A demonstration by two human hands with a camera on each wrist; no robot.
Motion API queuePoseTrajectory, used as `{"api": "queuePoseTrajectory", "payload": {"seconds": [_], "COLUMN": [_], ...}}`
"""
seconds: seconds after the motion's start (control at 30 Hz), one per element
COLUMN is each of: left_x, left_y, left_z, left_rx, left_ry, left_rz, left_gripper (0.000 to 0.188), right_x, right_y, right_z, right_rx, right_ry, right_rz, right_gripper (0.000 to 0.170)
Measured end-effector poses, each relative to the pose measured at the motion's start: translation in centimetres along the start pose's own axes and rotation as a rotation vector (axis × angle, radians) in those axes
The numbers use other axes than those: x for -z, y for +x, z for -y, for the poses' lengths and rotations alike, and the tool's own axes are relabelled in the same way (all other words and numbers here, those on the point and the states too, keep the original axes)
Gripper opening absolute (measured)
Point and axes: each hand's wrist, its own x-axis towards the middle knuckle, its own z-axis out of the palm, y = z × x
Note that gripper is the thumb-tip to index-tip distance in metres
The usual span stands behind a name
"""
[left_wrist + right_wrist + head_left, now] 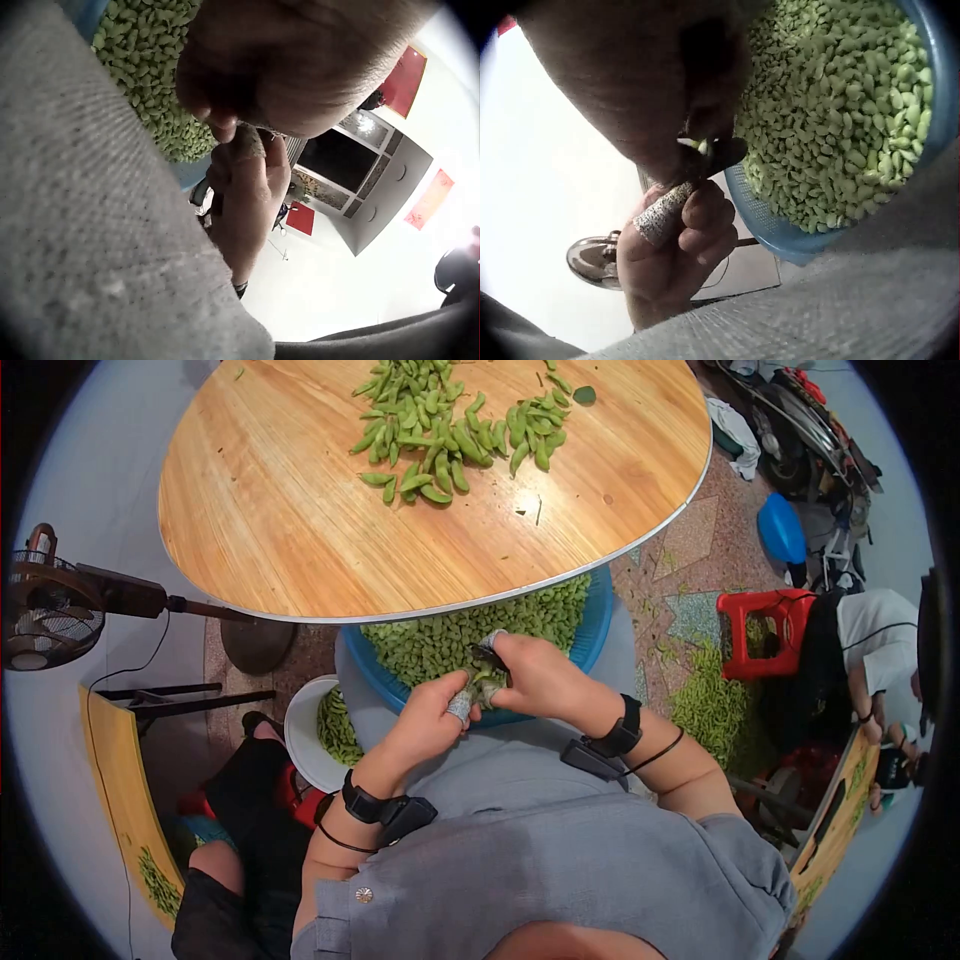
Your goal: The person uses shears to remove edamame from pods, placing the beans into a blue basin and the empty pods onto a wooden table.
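Over a blue basket (602, 622) heaped with shelled green soybeans (440, 645), both hands meet and pinch a green soybean pod (482, 675) between them. My left hand (425, 718) comes in from the left, its thumb wrapped in speckled tape (664, 215). From the other side my right hand (545, 675) bends its fingers and thumb around the pod, with pale wrapping on its digits too. A dark flat piece (727, 154) shows at the right fingertips. The right wrist view catches a bit of green (703, 145) between the fingers; most of the pod is hidden.
A round wooden table (300, 510) overhangs the basket's far side, bearing unshelled pods (430, 440). At left stand a white bucket (300, 725) of pods and a fan (60, 605). Right are a red stool (735, 635), pods on the floor (710, 705) and another person (880, 630).
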Motion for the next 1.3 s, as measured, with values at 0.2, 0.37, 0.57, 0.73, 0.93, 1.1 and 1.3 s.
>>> {"api": "queuePoseTrajectory", "payload": {"seconds": [0.2, 0.37, 0.57, 0.73, 0.93, 1.1, 1.3], "left_x": [0.9, 2.3, 6.1, 7.6, 6.3, 3.3, 2.0], "left_y": [-0.2, -1.5, -6.7, -11.9, -8.2, -2.3, -0.9], "left_z": [-0.8, -0.3, 3.3, 5.6, 2.4, -3.0, -5.7], "left_rx": [-0.022, -0.05, 0.012, 0.248, -0.058, -0.301, -0.356], "left_ry": [0.114, -0.048, -0.058, 1.023, 0.614, 0.374, 0.012], "left_rz": [-0.016, -0.105, -0.487, -0.792, -0.8, -0.636, -0.488], "left_gripper": [0.017, 0.03, 0.033, 0.034, 0.027, 0.018, 0.012], "right_x": [-0.3, 0.7, 5.7, 6.1, 6.1, 5.9, 5.9], "right_y": [1.0, 0.3, 5.9, 12.3, 10.8, 11.6, 11.7], "right_z": [-1.4, -2.6, 4.1, 2.3, 2.2, 2.4, 2.1], "right_rx": [-0.084, 0.0, 0.222, 0.038, -0.009, 0.01, -0.083], "right_ry": [-0.101, -0.242, -0.138, -0.398, -0.443, -0.401, -0.473], "right_rz": [-0.088, -0.195, -0.477, -0.584, -0.546, -0.598, -0.524], "right_gripper": [0.023, 0.021, 0.016, 0.017, 0.022, 0.021, 0.023]}}
